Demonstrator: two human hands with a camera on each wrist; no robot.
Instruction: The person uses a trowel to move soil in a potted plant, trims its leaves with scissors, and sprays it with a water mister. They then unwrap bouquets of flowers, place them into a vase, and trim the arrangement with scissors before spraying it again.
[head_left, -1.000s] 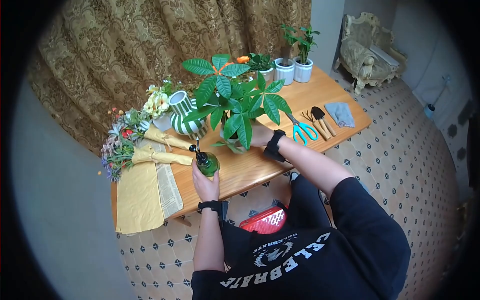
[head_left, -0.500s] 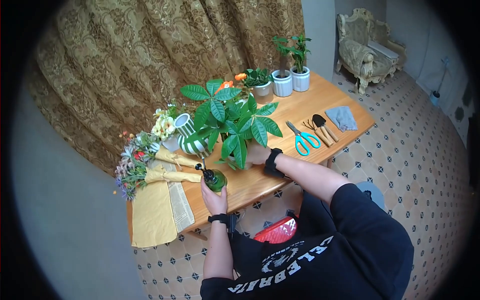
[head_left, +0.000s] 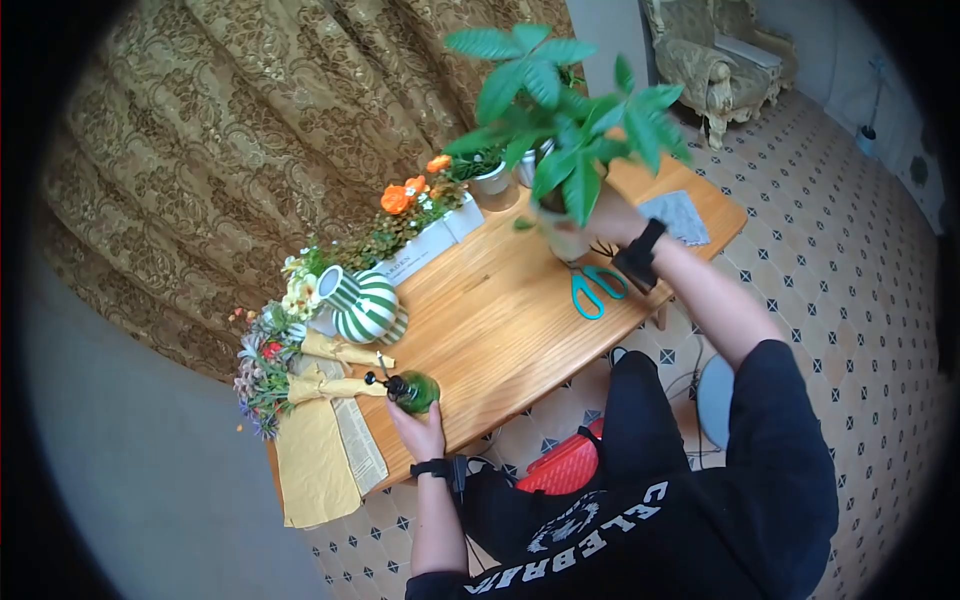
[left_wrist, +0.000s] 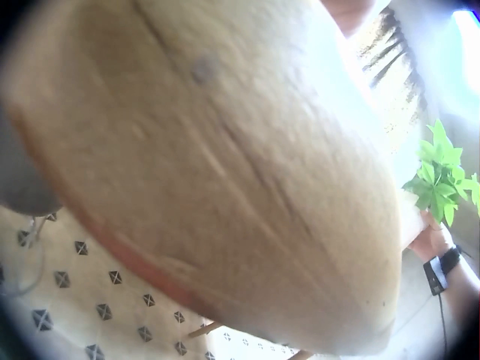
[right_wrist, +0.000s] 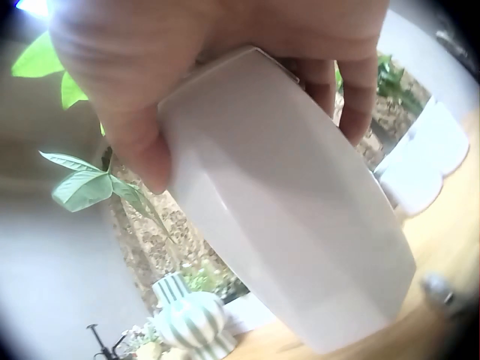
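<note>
A green spray bottle with a black nozzle is held at the front edge of the table by my left hand. My right hand grips a leafy potted plant, now over the right part of the table near the turquoise scissors. In the right wrist view, thumb and fingers clasp the rim of its white faceted pot from above. The left wrist view is mostly filled by the near, blurred left hand, which hides the bottle there.
A green-and-white striped vase stands at the left rear, beside paper-wrapped flowers and yellow paper. Behind runs a white planter with orange flowers. A grey cloth lies at the right end. Garden tools are mostly hidden behind my right hand.
My right hand has carried the potted plant from the table's middle to the right, uncovering the planter and covering the garden tools. My left hand keeps the spray bottle near the same place.
</note>
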